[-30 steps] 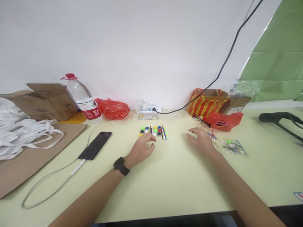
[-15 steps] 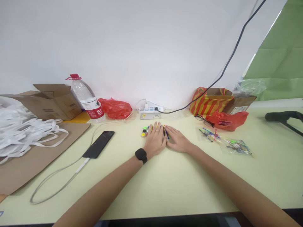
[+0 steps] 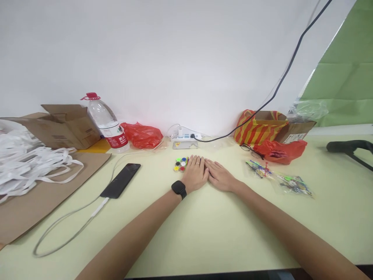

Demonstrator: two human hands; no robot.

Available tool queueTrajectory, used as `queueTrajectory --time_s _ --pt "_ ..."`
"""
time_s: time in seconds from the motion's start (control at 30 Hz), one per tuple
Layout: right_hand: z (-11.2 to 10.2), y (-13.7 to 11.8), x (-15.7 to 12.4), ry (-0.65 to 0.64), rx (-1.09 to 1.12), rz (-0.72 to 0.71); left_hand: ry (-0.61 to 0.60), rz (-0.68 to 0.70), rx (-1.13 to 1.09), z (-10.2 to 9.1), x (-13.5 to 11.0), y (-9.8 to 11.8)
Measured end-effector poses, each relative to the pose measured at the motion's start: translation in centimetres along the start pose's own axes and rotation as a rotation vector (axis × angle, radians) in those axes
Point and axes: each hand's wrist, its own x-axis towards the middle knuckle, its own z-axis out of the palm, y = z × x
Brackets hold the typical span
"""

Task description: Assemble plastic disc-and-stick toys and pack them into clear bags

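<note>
My left hand lies flat, palm down, fingers stretched forward, over small colourful pieces on the table. Just left of its fingers, several small round pots with green, blue, black, white, yellow and red tops stand in a cluster. My right hand rests palm down beside it, fingers extended and angled inward, the two hands touching near the thumbs. What lies under the palms is mostly hidden. A ring and a black watch are on the left hand and wrist.
A black phone on a charging cable lies left. Behind stand a power strip, a bottle and a red bag. To the right are clear packets of small parts, eyeglasses and a striped bag.
My left hand has shifted slightly right, uncovering more of the round pots. My right hand stays beside it, its fingers now covering the pieces that showed between the hands. The view has tilted slightly.
</note>
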Motion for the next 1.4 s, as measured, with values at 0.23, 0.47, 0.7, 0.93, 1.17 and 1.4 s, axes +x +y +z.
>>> queueTrajectory --time_s 0.23,0.47,0.7,0.93,1.17,1.4 --pt "-0.1 -0.4 -2.3 0.022 0.008 0.017 -0.031 0.037 -0.117 -0.5 -0.6 0.3" --pt "0.6 -0.2 -3.3 0.173 0.081 0.095 0.046 0.013 -0.19 -1.0 -0.7 0.2" --pt "0.4 0.4 -3.1 0.193 0.138 0.074 0.035 0.007 -0.262 -0.4 -0.2 -0.3" --pt "0.4 1.5 -3.2 0.224 0.246 0.024 -0.004 0.081 -0.382 -1.2 -0.3 -0.2" --pt "-0.1 3.8 -0.3 0.333 0.401 0.121 -0.083 0.2 -0.442 -2.2 -1.0 2.2" --pt "-0.4 3.1 0.1 0.202 0.274 -0.006 -0.203 0.281 -0.484 -5.3 -4.0 4.0"
